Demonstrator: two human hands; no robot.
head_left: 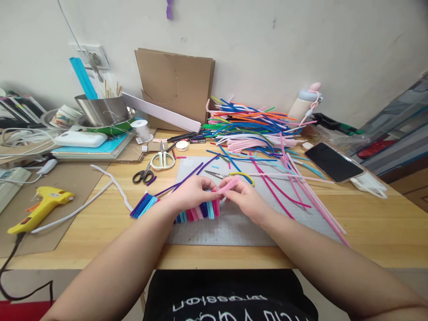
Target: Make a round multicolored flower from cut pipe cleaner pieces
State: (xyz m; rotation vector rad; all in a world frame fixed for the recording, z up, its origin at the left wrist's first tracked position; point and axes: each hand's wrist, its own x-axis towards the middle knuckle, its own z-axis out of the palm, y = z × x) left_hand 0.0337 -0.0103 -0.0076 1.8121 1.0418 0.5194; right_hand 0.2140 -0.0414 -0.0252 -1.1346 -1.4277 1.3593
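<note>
Over the grey cutting mat (254, 234), my two hands nearly meet. My right hand (243, 196) pinches a folded light pink pipe cleaner (230, 184). My left hand (194, 192) is closed at the end of a striped row of folded pipe cleaners (197, 213) in purple, light blue, white and pink. Part of that row is hidden under my left hand and wrist; its other end (143, 205) shows left of the wrist. Just behind my hands lie yellow-handled pliers (245, 177). Loose purple pipe cleaners (187, 177) stretch out behind my left hand.
A heap of coloured pipe cleaners (250, 120) lies against the wall. Black scissors (143, 175) and white-handled scissors (162, 159) rest left of the mat. A yellow glue gun (42, 207) is at far left, a phone (333, 162) at right. Long pink pipe cleaners (314, 196) cross the mat's right side.
</note>
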